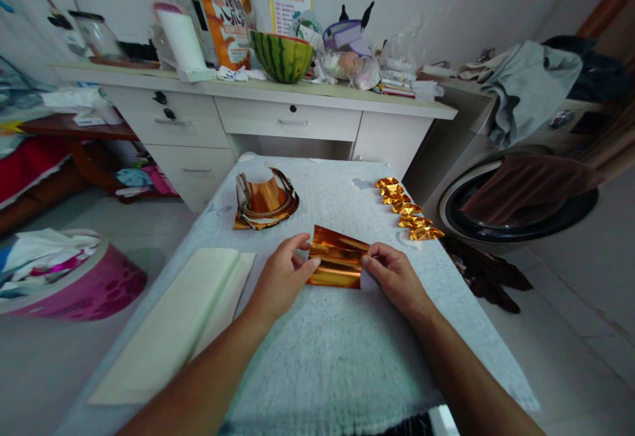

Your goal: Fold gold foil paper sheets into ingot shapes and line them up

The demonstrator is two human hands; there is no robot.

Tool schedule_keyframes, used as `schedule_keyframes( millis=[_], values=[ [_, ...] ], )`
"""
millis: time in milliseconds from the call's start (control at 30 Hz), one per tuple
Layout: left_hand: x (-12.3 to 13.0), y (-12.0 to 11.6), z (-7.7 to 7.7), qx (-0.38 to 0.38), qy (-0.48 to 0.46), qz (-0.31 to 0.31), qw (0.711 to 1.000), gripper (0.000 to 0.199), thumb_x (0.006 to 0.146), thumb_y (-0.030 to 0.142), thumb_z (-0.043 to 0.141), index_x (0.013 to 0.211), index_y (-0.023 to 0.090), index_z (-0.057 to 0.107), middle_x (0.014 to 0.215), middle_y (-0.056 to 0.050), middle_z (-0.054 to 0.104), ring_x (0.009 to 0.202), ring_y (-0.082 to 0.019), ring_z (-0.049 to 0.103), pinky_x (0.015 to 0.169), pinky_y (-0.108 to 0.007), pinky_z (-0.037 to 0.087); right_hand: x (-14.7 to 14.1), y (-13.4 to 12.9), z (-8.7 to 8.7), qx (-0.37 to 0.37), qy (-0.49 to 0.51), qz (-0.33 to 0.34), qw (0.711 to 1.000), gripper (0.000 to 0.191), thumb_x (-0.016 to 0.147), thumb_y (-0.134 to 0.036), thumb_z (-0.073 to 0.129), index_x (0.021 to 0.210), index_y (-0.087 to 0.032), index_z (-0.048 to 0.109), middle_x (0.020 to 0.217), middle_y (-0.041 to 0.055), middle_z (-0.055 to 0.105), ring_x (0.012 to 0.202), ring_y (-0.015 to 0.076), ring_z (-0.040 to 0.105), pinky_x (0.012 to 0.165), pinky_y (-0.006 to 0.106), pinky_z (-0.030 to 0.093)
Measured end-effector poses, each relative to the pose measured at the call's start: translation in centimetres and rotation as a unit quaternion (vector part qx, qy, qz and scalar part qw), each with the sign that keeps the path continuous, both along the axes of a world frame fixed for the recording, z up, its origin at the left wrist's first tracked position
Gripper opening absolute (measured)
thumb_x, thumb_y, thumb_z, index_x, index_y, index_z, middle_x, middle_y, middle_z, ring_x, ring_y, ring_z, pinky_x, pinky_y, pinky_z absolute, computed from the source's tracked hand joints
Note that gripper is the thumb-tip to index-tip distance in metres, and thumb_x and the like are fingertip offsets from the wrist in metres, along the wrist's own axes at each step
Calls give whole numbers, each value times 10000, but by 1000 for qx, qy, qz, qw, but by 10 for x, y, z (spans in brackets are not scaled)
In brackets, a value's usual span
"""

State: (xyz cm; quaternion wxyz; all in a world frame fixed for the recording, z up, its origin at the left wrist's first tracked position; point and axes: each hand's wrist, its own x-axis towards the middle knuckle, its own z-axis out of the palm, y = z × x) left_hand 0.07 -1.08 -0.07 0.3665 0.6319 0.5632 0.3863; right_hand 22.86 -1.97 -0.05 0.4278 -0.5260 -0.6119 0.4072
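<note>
Between my two hands is a shiny gold foil sheet with creases running across it, over the cloth-covered table. My left hand pinches its left edge between thumb and fingers. At the right edge, my right hand holds the foil the same way. Beyond my left hand sits a curled stack of gold sheets. Several folded gold foil pieces lie in a slanting row at the table's back right.
Pale folded paper lies at the table's left. A pink bin stands on the floor at left, a washing machine at right. Behind, a white desk bears half a watermelon and an orange bag.
</note>
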Motion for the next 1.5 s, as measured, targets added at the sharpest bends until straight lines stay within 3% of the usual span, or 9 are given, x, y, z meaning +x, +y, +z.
schedule_keyframes(
  millis=[100, 267, 433, 667, 800, 967, 1233, 1367, 1500],
  values=[
    [0, 2, 1, -43, -53, -26, 997, 405, 813, 338, 579, 1182, 171, 589, 887, -27, 691, 628, -135, 585, 602, -261, 463, 0, 0, -1, -7, 24, 25, 999, 224, 815, -414, 598, 756, -200, 568, 685, -14, 564, 647, 136, 515, 622, 247, 415],
    [-2, 4, 1, -28, -75, -30, 996, 197, 808, 324, 578, 881, 161, 661, 790, -17, 682, 709, -162, 623, 674, -274, 477, 0, 0, -1, -12, 52, 28, 998, 218, 804, -400, 625, 756, -189, 597, 685, -6, 597, 652, 139, 542, 630, 254, 434],
    [-4, 1, 1, -38, -55, -21, 998, 153, 796, 286, 588, 883, 180, 656, 606, 34, 606, 577, -141, 584, 578, -251, 444, -2, -1, 0, -34, 92, 14, 995, 145, 772, -332, 645, 799, -192, 613, 625, -27, 575, 578, 120, 530, 568, 236, 420],
    [-2, 0, 9, 88, -78, -38, 992, 165, 740, 122, 557, 816, 204, 678, 1001, -28, 660, 965, -167, 620, 858, -296, 492, -3, -1, -1, 40, 102, 0, 994, 109, 785, -308, 640, 834, -211, 643, 943, 50, 692, 890, 187, 635, 813, 322, 494],
    [-3, -1, 10, 95, -49, -43, 993, 176, 739, 115, 569, 823, 216, 687, 1070, -32, 653, 1041, -175, 599, 939, -331, 466, -1, -1, -4, 60, 86, 12, 994, 67, 796, -277, 626, 834, -222, 637, 1029, 51, 683, 967, 193, 624, 889, 351, 476],
    [-8, 0, 3, 39, 17, -100, 994, 201, 730, 106, 547, 817, 217, 689, 968, -21, 690, 917, -175, 627, 833, -305, 469, 2, -1, 0, 19, 26, 36, 999, 83, 775, -233, 608, 848, -206, 639, 963, 47, 689, 894, 188, 624, 832, 332, 470],
    [-14, 1, 9, -59, 109, -150, 981, 167, 783, 313, 559, 785, 181, 662, 638, 28, 590, 612, -144, 538, 574, -235, 361, 7, -3, -2, -38, -101, 64, 992, 98, 807, -253, 558, 784, -183, 622, 649, -25, 563, 608, 116, 494, 561, 217, 362],
    [-14, 0, 10, -62, 116, -153, 979, 140, 773, 290, 549, 779, 187, 643, 671, 17, 614, 631, -151, 550, 590, -243, 369, 7, -5, -1, -27, -121, 82, 989, 104, 812, -226, 540, 804, -187, 636, 686, -14, 591, 651, 131, 526, 607, 229, 391],
    [-13, -1, 9, -19, 109, -168, 979, 56, 719, 191, 547, 733, 195, 600, 970, -22, 683, 816, -173, 591, 725, -271, 412, 8, -6, 2, 11, -149, 90, 985, 158, 775, -159, 542, 871, -197, 662, 826, 13, 646, 786, 161, 572, 733, 266, 426]
  ],
)
